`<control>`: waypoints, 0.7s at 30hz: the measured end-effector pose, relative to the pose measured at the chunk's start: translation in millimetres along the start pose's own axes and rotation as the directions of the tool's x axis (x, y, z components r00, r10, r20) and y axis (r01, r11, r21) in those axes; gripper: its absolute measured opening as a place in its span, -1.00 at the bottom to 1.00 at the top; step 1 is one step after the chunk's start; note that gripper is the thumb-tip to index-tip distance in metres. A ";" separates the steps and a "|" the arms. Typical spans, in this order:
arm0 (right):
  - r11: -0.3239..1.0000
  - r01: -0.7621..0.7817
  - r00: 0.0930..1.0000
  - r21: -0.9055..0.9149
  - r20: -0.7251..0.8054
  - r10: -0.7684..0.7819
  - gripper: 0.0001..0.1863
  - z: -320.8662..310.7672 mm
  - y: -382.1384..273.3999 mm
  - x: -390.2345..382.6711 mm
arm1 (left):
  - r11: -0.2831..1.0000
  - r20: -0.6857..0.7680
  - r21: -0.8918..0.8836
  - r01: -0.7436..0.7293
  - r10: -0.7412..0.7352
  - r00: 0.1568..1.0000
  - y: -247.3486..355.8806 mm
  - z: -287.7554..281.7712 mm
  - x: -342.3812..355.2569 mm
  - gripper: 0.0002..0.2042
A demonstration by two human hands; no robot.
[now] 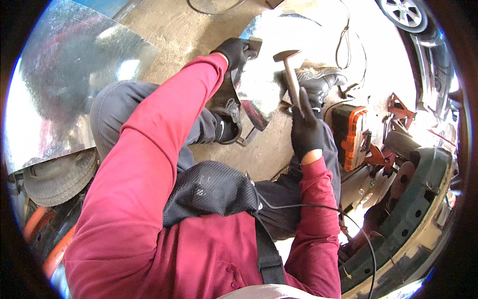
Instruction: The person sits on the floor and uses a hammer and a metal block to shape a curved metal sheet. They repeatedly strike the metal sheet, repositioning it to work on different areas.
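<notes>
My right hand (305,127), in a black glove, is closed round the lower handle of a hammer (291,77). The hammer's head points away from me, above a shiny, bent piece of sheet metal (259,82) on the floor between my feet. At that sheet's far left edge, my left hand (234,51), also gloved in black, grips a small dark metal block (255,46). Whether the block touches the sheet I cannot tell. My right shoe (318,79) is beside the sheet's right side, and my left shoe (230,122) is by its near left edge.
A large shiny metal sheet (74,74) lies to the left above a tyre (62,177). On the right are an orange-and-black toolbox (351,134), red jack stands (401,110), a curved car bumper (413,219) and a car wheel (406,14). Loose cables (344,37) cross the floor.
</notes>
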State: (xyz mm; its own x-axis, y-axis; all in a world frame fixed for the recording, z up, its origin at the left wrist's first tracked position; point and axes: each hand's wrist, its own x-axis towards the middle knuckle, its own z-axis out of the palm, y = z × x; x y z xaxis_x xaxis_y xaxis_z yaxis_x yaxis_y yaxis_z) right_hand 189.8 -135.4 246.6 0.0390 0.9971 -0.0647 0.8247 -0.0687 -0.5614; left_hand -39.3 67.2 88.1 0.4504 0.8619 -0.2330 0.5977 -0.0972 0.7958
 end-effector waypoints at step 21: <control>0.998 -0.047 0.998 0.051 0.038 0.045 -0.42 -18.6 -35.0 23.8 | 0.996 0.094 0.081 0.026 -0.034 0.995 17.7 -8.2 5.7 -0.62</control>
State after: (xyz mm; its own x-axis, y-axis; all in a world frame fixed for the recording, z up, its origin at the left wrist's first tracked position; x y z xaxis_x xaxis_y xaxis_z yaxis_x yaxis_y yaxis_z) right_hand 172.3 -108.6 280.1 0.0545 0.9912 -0.1210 0.7922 -0.1167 -0.5990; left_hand -31.6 74.4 105.5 0.4905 0.8138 -0.3115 0.6609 -0.1144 0.7417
